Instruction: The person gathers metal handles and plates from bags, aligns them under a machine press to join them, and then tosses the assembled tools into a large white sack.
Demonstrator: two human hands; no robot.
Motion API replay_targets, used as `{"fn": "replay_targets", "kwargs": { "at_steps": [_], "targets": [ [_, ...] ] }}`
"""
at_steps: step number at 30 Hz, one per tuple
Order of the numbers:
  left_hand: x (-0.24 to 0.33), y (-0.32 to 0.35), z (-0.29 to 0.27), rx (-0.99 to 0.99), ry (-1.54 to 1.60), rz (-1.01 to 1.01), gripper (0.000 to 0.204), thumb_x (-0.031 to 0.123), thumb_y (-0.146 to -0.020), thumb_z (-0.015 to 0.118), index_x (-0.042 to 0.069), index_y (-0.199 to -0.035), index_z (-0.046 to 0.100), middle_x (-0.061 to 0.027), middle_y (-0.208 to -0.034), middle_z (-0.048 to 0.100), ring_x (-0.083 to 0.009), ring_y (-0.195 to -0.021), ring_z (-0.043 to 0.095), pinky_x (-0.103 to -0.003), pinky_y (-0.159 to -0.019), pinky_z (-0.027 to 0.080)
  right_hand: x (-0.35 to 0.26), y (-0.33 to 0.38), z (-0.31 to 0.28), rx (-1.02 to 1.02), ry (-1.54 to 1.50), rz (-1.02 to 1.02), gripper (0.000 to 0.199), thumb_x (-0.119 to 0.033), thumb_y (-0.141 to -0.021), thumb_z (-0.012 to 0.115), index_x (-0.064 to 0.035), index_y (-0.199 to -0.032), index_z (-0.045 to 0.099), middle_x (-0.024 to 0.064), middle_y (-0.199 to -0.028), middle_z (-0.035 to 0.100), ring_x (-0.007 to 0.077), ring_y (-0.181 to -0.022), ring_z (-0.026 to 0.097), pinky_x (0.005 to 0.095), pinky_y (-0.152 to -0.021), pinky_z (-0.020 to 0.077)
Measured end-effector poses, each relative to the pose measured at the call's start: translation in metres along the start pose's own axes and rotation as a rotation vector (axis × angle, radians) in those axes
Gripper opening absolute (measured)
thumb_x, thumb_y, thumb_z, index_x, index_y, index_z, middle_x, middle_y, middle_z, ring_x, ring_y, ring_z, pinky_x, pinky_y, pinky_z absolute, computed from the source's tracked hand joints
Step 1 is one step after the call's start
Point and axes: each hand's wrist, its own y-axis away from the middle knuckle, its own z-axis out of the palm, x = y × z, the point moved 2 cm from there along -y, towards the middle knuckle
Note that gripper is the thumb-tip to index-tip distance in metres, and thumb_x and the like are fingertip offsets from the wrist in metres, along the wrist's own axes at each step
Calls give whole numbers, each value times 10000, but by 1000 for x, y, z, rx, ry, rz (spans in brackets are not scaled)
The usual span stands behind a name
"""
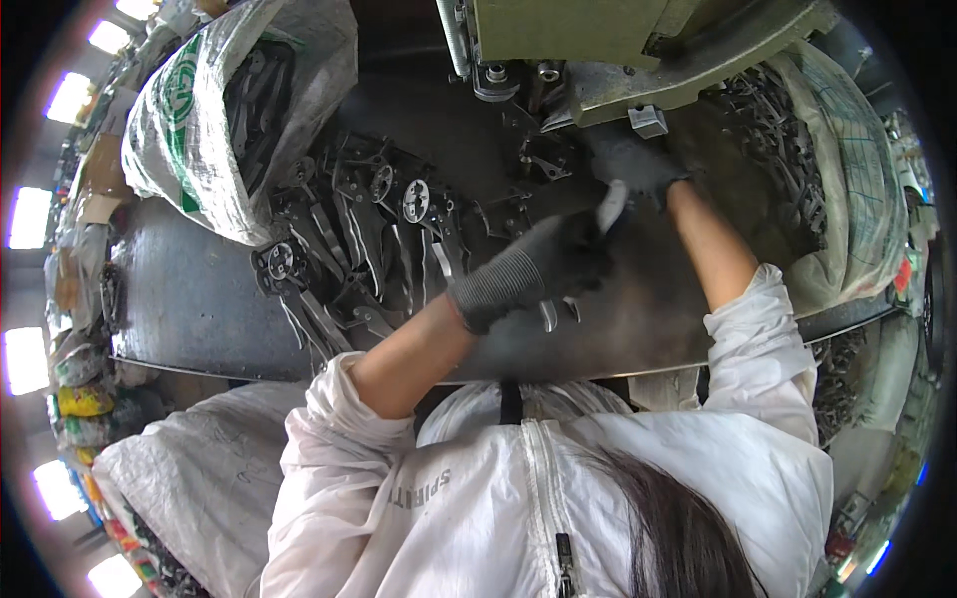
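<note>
My left hand (563, 257), in a dark knitted glove, is above the middle of the metal table with its fingers curled. A pale, blurred piece (611, 206) sticks up at its fingertips; I cannot make out what it is. Two metal handle ends (547, 315) show just below that glove. My right hand (638, 164), also gloved, reaches under the machine (568, 30) beside a small metal block (648, 122). Its fingers are dark and smeared. Left of my hands lies a heap of plier-like tools (374, 219), some with round, holed discs (417, 200).
A white woven sack (164, 130) of dark metal parts lies open at the far left. Another sack (857, 169) at the right spills metal pieces (788, 140). The table's front edge (189, 373) runs close before me, with a further white sack (189, 468) below it.
</note>
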Motion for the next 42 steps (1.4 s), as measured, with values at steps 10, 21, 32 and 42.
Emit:
{"fn": "replay_targets", "kwargs": {
  "at_steps": [10,21,32,42],
  "targets": [
    [-12,48,-75,654,-181,-31,505,428,-1074,575,-30,-1280,634,-64,-1031,692,-126,-955,632,-292,-859,495,-52,35,-44,516,114,-153,298,-93,-970,633,-56,-1264,668,237,-1053,712,423,-940,689,506,-806,542],
    [9,28,-81,554,-313,103,431,342,-1102,540,-20,-1319,631,-82,-1075,723,-144,-966,655,-299,-868,517,-129,49,-53,171,-1455,428,309,-216,-1010,705,10,-1218,678,-2,-944,707,92,-840,664,268,-672,549],
    [-17,2,-107,462,-235,136,366,193,-1066,512,-67,-1283,651,-137,-1108,738,-179,-979,680,-318,-882,548,-119,36,-23,144,-1303,201,249,-132,-1005,669,15,-1205,680,38,-1026,724,91,-844,658,267,-713,543],
    [44,123,-60,937,-686,201,296,160,-1003,645,22,-1264,660,-191,-1144,746,-209,-1000,730,-329,-869,570,-129,44,-13,109,-1399,430,317,-128,-1027,653,34,-1297,622,61,-1007,701,101,-754,650,264,-648,544]
  ]
}}
